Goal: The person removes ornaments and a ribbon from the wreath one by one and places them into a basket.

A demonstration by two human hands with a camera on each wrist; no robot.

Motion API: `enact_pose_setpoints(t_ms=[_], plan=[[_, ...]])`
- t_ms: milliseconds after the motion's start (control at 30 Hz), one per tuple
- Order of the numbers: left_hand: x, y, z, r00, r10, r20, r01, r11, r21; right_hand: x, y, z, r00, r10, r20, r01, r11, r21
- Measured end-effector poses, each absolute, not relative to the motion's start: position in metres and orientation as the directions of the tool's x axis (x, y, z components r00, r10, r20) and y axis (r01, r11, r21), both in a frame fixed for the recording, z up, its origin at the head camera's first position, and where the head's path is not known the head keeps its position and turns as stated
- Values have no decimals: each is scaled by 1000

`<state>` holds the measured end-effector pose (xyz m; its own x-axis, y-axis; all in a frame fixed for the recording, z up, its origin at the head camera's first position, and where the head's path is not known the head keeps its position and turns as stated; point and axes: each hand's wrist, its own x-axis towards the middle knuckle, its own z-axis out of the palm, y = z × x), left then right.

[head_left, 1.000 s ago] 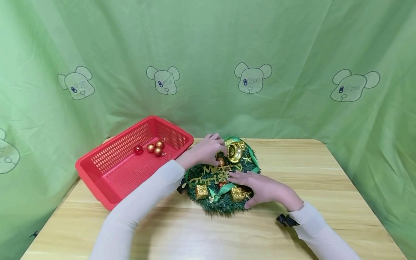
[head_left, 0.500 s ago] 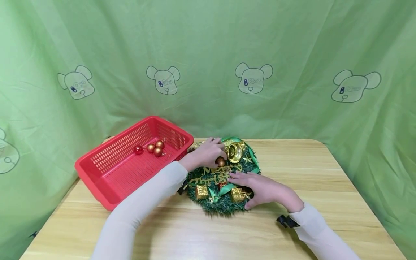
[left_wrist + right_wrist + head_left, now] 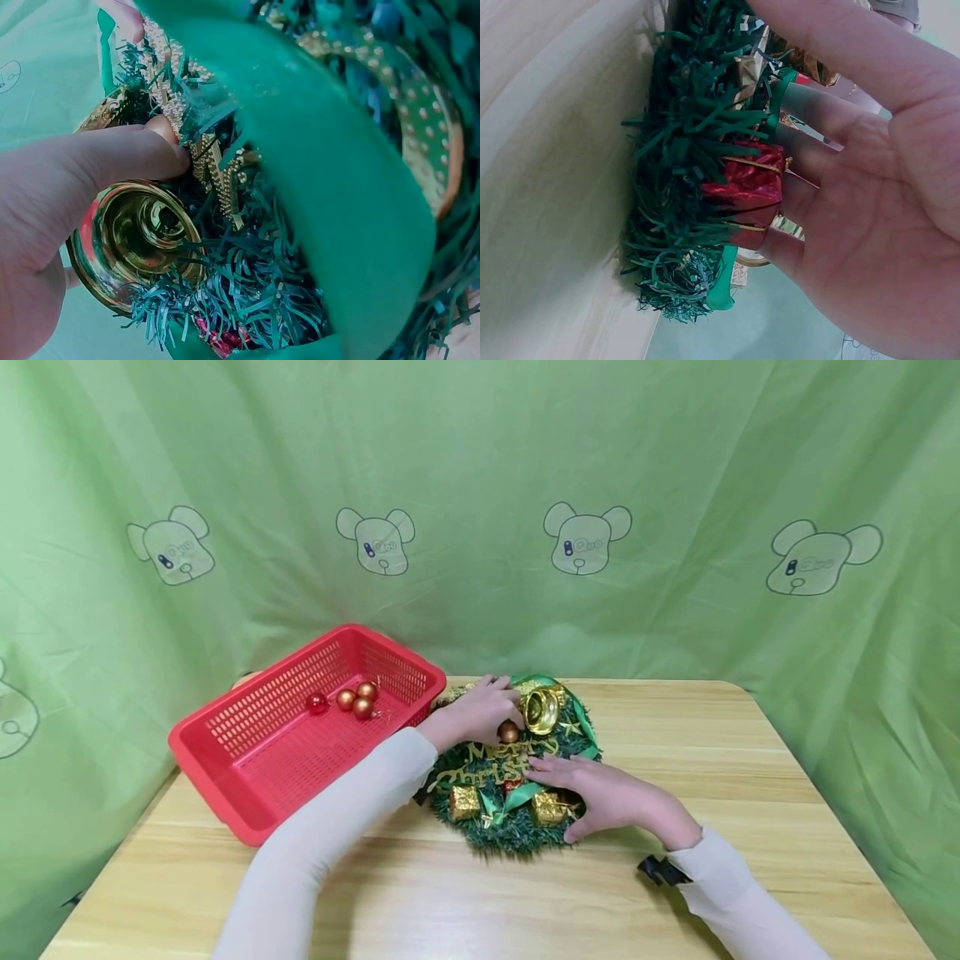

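The left hand [image 3: 478, 710], at eleven o'clock on the wreath [image 3: 504, 839], seems to pinch a bronze ball [image 3: 508, 732], fingertips partly hidden. Apart from it, the right hand [image 3: 611, 795] rests extended at four. A gold bell [image 3: 541, 711] sits at one; the red basket [image 3: 216, 778] lies at nine.

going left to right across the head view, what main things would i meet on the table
By visible middles: red rectangular slotted plastic basket → left hand → round bronze-coloured ball → shiny gold flared bell → right hand.
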<state>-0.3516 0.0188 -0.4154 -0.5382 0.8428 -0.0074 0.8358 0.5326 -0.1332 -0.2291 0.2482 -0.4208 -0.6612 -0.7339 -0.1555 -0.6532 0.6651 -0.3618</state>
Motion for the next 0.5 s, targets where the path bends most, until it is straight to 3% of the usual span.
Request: enact_pose_setpoints(t_ms=[500], plan=[[-356, 21, -411, -545, 838, -34, 835, 538, -116, -232, 249, -420, -653, -742, -153, -662, 657, -362]])
